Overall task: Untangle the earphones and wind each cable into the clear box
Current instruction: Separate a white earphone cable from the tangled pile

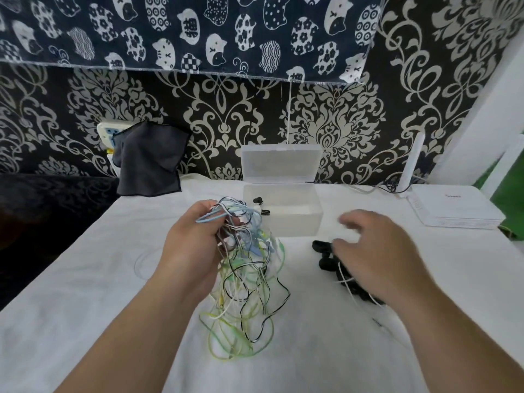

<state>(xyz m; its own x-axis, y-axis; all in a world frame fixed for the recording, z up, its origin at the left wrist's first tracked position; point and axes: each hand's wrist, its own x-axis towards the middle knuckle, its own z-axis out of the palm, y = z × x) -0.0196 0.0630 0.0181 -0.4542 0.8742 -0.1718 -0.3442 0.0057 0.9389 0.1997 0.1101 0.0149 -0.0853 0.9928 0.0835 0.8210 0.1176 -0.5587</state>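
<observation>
One clear box (283,219) stands at centre frame on the white table (85,279), its lid (280,163) raised; a small black piece at its left edge is hard to make out. One tangle of earphones (243,282) sits lower centre, its top clenched in the left hand (192,251); blue, green, black and white cables cross too thickly to count. The right hand (377,256), blurred, fingers loosely spread and grasping nothing, partly hides a black bundle (323,248).
</observation>
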